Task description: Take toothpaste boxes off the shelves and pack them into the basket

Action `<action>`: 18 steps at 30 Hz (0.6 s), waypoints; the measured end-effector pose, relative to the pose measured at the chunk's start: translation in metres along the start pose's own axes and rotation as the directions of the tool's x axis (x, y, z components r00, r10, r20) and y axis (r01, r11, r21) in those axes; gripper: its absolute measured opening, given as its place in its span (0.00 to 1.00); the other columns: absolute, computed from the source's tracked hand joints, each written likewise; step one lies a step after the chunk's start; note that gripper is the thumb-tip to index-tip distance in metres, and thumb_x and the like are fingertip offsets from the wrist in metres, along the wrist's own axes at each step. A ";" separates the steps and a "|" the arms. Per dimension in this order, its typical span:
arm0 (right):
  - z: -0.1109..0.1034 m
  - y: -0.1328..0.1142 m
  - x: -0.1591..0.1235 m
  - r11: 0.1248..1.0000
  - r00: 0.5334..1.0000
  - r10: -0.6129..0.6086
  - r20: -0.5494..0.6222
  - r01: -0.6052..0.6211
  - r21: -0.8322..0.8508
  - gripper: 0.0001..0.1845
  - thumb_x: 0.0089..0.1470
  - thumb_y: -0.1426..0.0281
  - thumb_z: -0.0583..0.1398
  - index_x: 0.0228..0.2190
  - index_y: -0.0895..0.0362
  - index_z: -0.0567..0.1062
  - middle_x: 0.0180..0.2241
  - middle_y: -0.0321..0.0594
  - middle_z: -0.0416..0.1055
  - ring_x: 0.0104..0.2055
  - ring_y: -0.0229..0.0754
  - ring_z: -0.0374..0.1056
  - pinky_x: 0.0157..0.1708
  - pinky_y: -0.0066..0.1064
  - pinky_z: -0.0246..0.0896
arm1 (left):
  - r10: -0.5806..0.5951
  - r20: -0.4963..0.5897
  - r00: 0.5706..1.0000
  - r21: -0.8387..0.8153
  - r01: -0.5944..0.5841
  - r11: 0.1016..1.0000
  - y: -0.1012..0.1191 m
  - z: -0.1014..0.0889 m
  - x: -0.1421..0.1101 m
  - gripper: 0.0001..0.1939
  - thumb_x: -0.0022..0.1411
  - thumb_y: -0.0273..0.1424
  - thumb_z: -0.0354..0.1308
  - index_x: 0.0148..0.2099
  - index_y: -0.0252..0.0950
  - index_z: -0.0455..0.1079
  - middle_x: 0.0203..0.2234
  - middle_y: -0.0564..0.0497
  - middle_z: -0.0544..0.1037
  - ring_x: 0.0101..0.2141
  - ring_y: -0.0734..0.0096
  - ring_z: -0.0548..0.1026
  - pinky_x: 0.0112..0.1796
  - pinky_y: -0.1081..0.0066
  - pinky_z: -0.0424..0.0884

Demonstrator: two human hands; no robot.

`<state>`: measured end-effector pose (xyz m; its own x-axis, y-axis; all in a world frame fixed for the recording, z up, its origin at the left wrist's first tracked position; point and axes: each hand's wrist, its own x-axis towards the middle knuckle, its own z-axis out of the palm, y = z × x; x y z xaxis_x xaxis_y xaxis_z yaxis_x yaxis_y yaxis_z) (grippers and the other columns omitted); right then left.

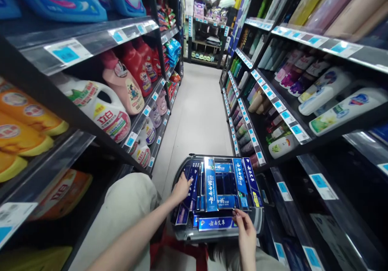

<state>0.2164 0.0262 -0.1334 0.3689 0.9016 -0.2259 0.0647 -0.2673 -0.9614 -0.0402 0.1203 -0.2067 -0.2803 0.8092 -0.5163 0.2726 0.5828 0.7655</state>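
Two hands [181, 188] [245, 224] touch two blue boxes [190, 198] [214, 223] in one basket [218, 236].

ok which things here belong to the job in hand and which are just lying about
In the job:
blue boxes
dark basket holding them
left hand and right hand, both at the boxes

Just around:
orange bottles
white jug
pink bottle
red bottles
price labels
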 end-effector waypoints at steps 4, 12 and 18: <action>-0.014 0.007 0.012 0.995 0.997 0.083 0.009 -0.083 0.059 0.23 0.39 0.53 0.66 0.31 0.60 0.79 0.36 0.49 0.77 0.35 0.51 0.74 0.37 0.38 0.71 | -0.079 -0.031 0.996 0.172 0.083 0.982 -0.018 0.031 0.026 0.28 0.63 0.38 0.50 0.58 0.24 0.54 0.53 0.24 0.66 0.55 0.41 0.64 0.53 0.54 0.57; -0.026 0.014 0.009 0.973 0.974 0.224 0.031 -0.225 0.046 0.24 0.39 0.50 0.66 0.30 0.57 0.81 0.36 0.48 0.77 0.36 0.51 0.74 0.38 0.37 0.72 | -0.151 -0.026 0.988 0.162 0.154 0.975 -0.063 0.068 0.084 0.27 0.66 0.40 0.46 0.61 0.31 0.53 0.55 0.37 0.67 0.53 0.61 0.68 0.53 0.60 0.62; -0.019 0.014 0.010 0.955 0.953 0.297 0.069 -0.298 0.005 0.25 0.39 0.50 0.66 0.31 0.57 0.81 0.37 0.48 0.77 0.37 0.51 0.74 0.36 0.35 0.72 | -0.142 0.004 0.990 0.095 0.141 0.985 -0.092 0.086 0.101 0.24 0.67 0.38 0.44 0.61 0.33 0.54 0.57 0.40 0.65 0.56 0.63 0.65 0.56 0.60 0.60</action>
<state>0.2382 0.0248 -0.1464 0.3068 0.8029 -0.5111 -0.0531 -0.5218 -0.8514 -0.0140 0.1550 -0.3622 -0.3125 0.7187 -0.6211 0.3167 0.6953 0.6452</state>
